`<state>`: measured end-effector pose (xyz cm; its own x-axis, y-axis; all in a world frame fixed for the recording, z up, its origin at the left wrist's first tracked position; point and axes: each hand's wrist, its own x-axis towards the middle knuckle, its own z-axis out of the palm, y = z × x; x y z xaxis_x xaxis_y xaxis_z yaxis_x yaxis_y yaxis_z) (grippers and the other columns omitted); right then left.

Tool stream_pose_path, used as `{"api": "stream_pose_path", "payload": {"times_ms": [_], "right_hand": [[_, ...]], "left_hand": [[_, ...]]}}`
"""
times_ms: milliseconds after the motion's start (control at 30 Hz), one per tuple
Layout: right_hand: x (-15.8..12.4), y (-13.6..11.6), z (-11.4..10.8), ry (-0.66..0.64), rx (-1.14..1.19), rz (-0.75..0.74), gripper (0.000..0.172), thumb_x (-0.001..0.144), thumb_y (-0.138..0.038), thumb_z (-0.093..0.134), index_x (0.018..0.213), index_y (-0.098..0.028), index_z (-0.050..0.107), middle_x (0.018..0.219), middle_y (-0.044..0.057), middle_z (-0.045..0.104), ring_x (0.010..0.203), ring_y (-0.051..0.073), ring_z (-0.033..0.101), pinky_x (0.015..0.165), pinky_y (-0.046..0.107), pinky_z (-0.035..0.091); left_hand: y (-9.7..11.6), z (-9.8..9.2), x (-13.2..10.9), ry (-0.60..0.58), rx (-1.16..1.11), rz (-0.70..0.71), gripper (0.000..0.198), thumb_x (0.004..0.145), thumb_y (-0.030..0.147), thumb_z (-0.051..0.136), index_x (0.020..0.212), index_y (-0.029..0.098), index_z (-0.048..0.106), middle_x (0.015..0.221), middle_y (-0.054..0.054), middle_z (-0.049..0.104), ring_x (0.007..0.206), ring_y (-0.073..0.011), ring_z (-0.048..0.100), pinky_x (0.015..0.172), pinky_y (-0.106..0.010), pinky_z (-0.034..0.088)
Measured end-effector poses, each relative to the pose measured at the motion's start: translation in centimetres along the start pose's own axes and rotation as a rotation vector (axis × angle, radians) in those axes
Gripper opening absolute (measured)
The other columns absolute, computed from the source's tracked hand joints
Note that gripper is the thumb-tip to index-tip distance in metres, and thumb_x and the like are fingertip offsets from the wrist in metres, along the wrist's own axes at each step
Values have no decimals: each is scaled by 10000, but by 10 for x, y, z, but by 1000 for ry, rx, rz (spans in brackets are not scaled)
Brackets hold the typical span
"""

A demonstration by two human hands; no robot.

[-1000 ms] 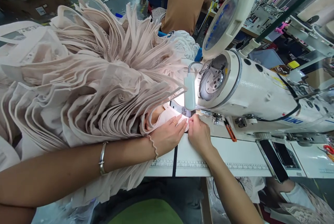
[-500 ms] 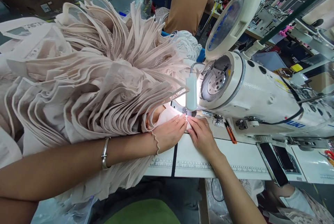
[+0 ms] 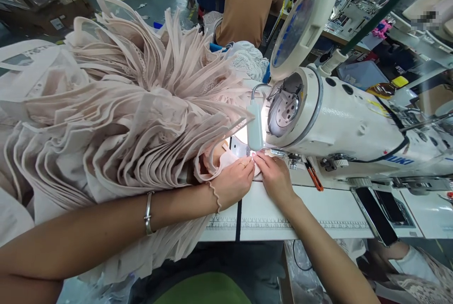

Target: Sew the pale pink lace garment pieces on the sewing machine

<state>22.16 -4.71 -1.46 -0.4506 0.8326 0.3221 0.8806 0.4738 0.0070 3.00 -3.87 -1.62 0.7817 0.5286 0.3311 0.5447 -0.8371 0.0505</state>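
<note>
Close to the needle area of a white sewing machine [image 3: 347, 115], both hands meet on a pale pink piece of fabric [image 3: 229, 158]. My left hand [image 3: 235, 179] pinches its edge, with the thumb side turned toward the machine. Opposite it, my right hand [image 3: 274, 176] grips the same fabric between bent fingers, the fingertips nearly touching those of the left. A light-coloured lamp [image 3: 255, 127] hangs just above the fingertips and hides part of the presser foot. A big heap of pale pink garment pieces [image 3: 141, 134] lies over the left side, along my left forearm.
An orange-handled cutter [image 3: 314, 175] and a phone [image 3: 375, 214] lie right of my hands on the machine table [image 3: 262, 228], which has a printed ruler along its front. A person in a brown shirt [image 3: 244, 2] is beyond the heap. White lace [image 3: 247, 58] sits behind the machine.
The view has shifted slightly. My fingers have drawn closer together at the fabric, and the left hand is more curled. Both hands keep their hold beside the machine's needle area.
</note>
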Motion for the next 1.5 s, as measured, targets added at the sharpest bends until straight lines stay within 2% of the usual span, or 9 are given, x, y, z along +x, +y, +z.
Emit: {"api": "stream_pose_path", "payload": {"times_ms": [100, 233, 400, 633, 767, 1100, 1267, 1400, 1500], "right_hand": [[-1, 3, 4, 8, 21, 24, 475, 981, -70, 369, 1345, -217, 637, 1178, 92, 725, 999, 216, 662, 955, 379, 511], [-2, 3, 6, -6, 14, 43, 507, 959, -54, 351, 1348, -216, 632, 1136, 91, 727, 965, 221, 658, 933, 392, 537], [-3, 4, 7, -16, 14, 70, 556, 914, -23, 353, 1355, -221, 629, 1173, 94, 722, 1060, 252, 641, 964, 430, 539], [-1, 5, 9, -37, 43, 114, 546, 903, -46, 373, 1324, -267, 642, 1190, 92, 706, 1100, 268, 619, 944, 434, 543], [2, 3, 8, -41, 34, 124, 574, 893, -22, 344, 1330, -252, 637, 1205, 98, 703, 1105, 271, 614, 955, 444, 534], [8, 0, 0, -219, 60, 199, 636, 874, -2, 349, 1411, -245, 589, 1191, 117, 702, 1091, 297, 624, 964, 458, 511], [8, 1, 2, -211, 66, 209, 575, 909, -46, 379, 1397, -253, 601, 1131, 118, 716, 991, 297, 639, 929, 467, 506], [8, 2, 4, -173, 67, 183, 550, 900, -40, 382, 1348, -238, 632, 1113, 127, 715, 1019, 302, 626, 959, 478, 480], [8, 3, 5, -154, 55, 159, 563, 886, -26, 357, 1336, -221, 633, 1077, 133, 722, 980, 293, 630, 925, 459, 493]], "left_hand": [[-1, 6, -2, 18, 111, 58, 408, 990, 25, 292, 1294, -61, 550, 1309, -224, 634, 1286, -263, 585, 1130, -383, 405], [-5, 9, -2, 0, 48, 51, 412, 978, 12, 313, 1313, -53, 544, 1310, -239, 634, 1307, -249, 578, 1147, -379, 398], [-6, 9, 0, 18, 67, 49, 405, 973, 9, 315, 1292, -60, 555, 1279, -238, 652, 1278, -265, 600, 1107, -382, 448], [-7, 7, 1, 14, 86, 21, 407, 988, 26, 297, 1281, 12, 579, 1275, -189, 667, 1261, -235, 612, 1061, -362, 492], [-9, 7, 2, 35, 81, 36, 394, 1004, 41, 295, 1268, -28, 579, 1250, -208, 670, 1245, -258, 620, 1049, -366, 494], [-13, 9, 5, 59, 94, 20, 373, 1023, 58, 308, 1243, 2, 604, 1213, -184, 685, 1206, -247, 636, 1053, -370, 477], [-15, 9, 7, 39, 58, -7, 349, 1017, 44, 319, 1207, 9, 610, 1159, -185, 687, 1124, -240, 657, 1022, -386, 490], [-16, 9, 8, 35, 55, -21, 339, 1025, 53, 307, 1146, 27, 623, 1135, -172, 684, 1080, -237, 659, 954, -371, 519], [-16, 8, 8, 37, 56, -21, 339, 1027, 54, 301, 1134, 36, 621, 1154, -175, 676, 1078, -239, 655, 929, -370, 522]]}}
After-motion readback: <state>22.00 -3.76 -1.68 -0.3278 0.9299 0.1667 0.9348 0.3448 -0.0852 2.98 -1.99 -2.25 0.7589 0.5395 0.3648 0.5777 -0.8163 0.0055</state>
